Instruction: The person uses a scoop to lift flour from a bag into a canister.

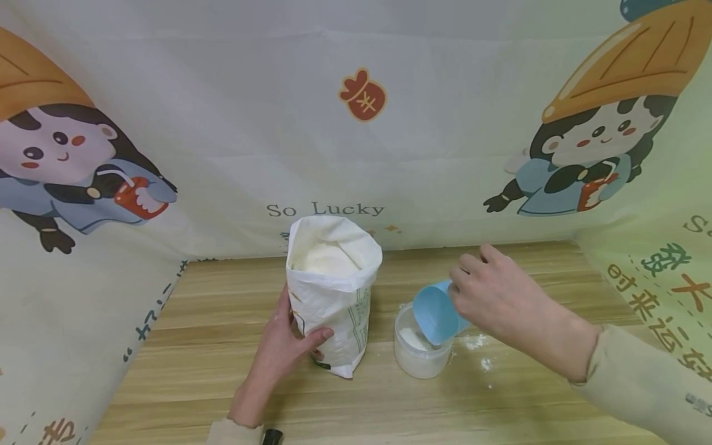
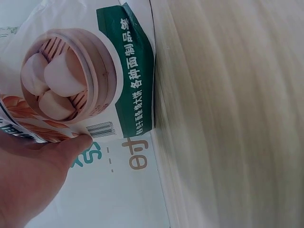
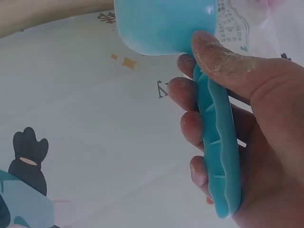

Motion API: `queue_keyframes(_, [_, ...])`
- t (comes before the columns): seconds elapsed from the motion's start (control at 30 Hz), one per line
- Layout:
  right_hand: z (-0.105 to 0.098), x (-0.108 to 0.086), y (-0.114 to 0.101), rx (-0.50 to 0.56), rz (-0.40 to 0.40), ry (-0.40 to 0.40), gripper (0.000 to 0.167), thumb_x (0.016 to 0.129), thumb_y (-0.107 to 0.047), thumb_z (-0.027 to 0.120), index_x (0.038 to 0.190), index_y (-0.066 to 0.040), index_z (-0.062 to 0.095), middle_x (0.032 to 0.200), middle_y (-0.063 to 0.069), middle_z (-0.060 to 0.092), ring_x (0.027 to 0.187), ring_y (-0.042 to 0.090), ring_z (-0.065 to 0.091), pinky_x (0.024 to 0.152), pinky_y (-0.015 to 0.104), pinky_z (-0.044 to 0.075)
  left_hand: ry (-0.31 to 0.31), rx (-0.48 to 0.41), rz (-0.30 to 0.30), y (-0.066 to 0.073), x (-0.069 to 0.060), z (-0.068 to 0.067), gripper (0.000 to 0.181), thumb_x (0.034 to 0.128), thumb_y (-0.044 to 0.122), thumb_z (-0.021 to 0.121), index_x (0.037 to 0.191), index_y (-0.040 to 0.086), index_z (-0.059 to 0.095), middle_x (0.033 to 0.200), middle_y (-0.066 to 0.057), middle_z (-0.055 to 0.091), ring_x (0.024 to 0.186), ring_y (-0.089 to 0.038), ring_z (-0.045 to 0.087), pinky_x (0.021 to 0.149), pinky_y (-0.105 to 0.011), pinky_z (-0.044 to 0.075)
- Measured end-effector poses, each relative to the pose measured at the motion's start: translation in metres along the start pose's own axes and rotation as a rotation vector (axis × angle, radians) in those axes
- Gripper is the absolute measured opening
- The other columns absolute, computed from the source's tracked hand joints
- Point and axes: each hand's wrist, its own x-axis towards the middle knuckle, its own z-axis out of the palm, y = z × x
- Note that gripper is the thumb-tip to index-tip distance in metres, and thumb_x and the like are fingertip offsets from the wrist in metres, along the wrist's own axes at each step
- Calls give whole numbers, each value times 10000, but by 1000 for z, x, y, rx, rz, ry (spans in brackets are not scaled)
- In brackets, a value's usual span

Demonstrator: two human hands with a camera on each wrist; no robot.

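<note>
A white flour bag (image 1: 339, 315) stands upright on the wooden table, its top open and white flour (image 1: 327, 259) showing inside. Its printed side (image 2: 107, 71) shows steamed buns in a steamer. My left hand (image 1: 285, 339) grips the bag low on its left side, thumb across the front. My right hand (image 1: 495, 293) holds a light blue scoop (image 1: 435, 314) by its ridged handle (image 3: 218, 152), fingers wrapped round it. The scoop's cup is tilted over a clear round jar (image 1: 421, 366), which has white flour in it. White dust coats the right thumb (image 3: 228, 64).
Spilled flour (image 1: 485, 364) lies on the wooden table (image 1: 183, 371) right of the jar. A printed white cloth (image 1: 250, 123) rises behind the table and along both sides. A small black object (image 1: 272, 437) shows beside the left sleeve.
</note>
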Motion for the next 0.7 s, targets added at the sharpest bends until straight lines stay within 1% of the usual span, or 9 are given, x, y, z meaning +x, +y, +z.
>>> queue_keyframes(0.07, [1,-1,0,10,4,3,258,698,-106,955,735,-93,701,692,17,526,642,193,424,608,323,408,1,2,0,0,0,0,1168,777,350,926,1657,180,177,1533,-212,484,1410,-404,469,1173,-603,363])
queue_keyframes(0.2, [4,-5,3,43,12,11,263,685,-118,965,763,-106,714,729,11,574,658,189,453,601,319,398,0,1,-8,0,0,0,1177,775,344,928,1659,175,169,1538,-217,477,1412,-411,464,1174,-605,360])
queue_keyframes(0.33, [8,-12,7,87,32,52,259,684,-81,959,776,-113,720,756,13,601,668,197,477,600,329,398,-11,-3,-29,1,0,1,1190,783,341,925,1665,175,142,1558,-215,451,1420,-423,450,1182,-609,344])
queue_keyframes(0.47, [13,-18,12,137,60,66,272,664,-82,961,788,-128,724,772,7,622,688,209,512,599,345,415,-20,-4,-46,1,0,1,1194,788,347,922,1667,178,130,1569,-208,438,1425,-425,442,1186,-612,336])
queue_keyframes(0.6, [20,-24,18,194,88,55,286,653,-213,973,844,-159,766,809,-13,664,734,213,580,608,355,440,-18,-8,-40,0,0,1,1185,787,346,923,1663,177,143,1557,-202,451,1419,-422,452,1181,-611,346])
queue_keyframes(0.7, [26,-29,22,234,107,56,288,689,-306,956,879,-179,780,828,-25,679,770,218,624,625,379,481,-16,-7,-31,0,0,1,1179,786,349,923,1661,176,152,1548,-200,460,1414,-421,459,1176,-611,355])
